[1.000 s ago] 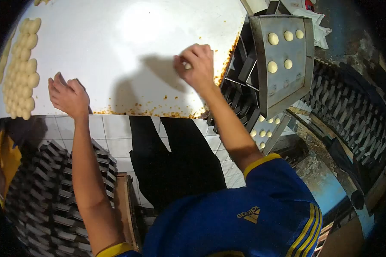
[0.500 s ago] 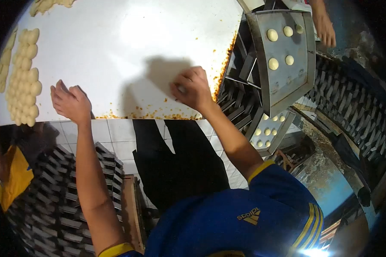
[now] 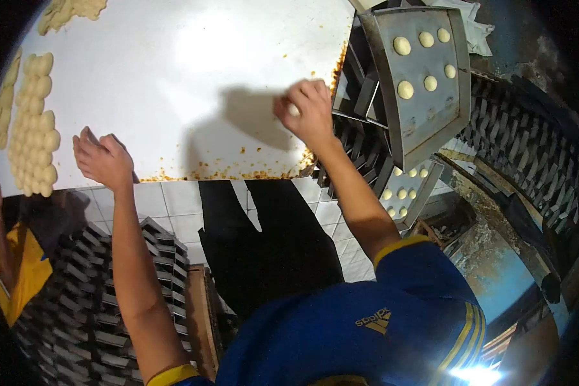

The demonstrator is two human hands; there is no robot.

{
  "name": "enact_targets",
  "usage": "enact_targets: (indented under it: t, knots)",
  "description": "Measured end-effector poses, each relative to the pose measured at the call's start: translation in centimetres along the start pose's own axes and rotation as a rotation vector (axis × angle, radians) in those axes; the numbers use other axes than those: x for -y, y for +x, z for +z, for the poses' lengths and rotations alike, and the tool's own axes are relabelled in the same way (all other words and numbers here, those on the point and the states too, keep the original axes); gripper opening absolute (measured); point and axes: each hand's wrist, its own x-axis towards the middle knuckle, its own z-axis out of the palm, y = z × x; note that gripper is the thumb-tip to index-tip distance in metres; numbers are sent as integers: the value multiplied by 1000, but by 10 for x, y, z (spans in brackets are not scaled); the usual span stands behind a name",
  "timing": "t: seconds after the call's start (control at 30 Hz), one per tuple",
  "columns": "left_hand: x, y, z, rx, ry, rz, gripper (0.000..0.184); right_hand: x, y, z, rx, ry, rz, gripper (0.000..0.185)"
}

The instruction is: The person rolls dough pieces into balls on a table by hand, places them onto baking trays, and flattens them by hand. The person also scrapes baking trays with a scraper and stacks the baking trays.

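My right hand (image 3: 307, 112) is curled round a small dough ball (image 3: 293, 110) just above the white table (image 3: 174, 77), near its right edge. At the table's front left, my left hand (image 3: 104, 157) has its fingers apart and bent, with nothing visible in them. Left of it lies a cluster of pale dough pieces (image 3: 35, 135). A metal tray (image 3: 424, 135) right of the table carries several dough balls (image 3: 430, 83) in two rows.
Below that tray is a second tray (image 3: 414, 201) with several balls. Stacked dark metal pieces (image 3: 77, 289) stand at lower left, more at far right. Flat dough (image 3: 71, 13) lies at the table's top left. A person in yellow (image 3: 26, 273) is at the left.
One more dough ball is on the upper tray, at the right of its second row. My right hand has shifted up and right since half a second ago. Another person's hand at top right has gone.
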Motion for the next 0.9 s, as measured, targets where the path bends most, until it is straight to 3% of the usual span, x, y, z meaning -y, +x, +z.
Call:
enact_targets:
  t: [0.13,0.27,0.43,0.5,0.6,0.63,0.67,0.77,0.9]
  knots:
    - [0,2,-1,-3,-5,8,53,25,2,22,-3,103,-74,21]
    - [1,1,0,-4,4,2,54,5,-24,8,0,84,-16,22]
    - [0,-1,-1,6,-29,-6,54,7,10,18,-49,-15,39,19]
    - [0,0,-1,8,-8,2,54,16,7,20,119,80,35,19]
    - [1,-1,-1,9,-14,5,55,20,-14,-7,110,232,108,31]
    - [1,0,0,4,-17,10,55,18,-18,-19,94,292,176,41]
    - [2,0,0,12,-11,4,55,8,-26,-31,175,252,195,65]
    - [2,1,0,17,5,5,55,5,-32,-56,214,298,305,72]
    - [3,-1,0,31,27,-3,56,7,-20,-56,326,298,285,63]
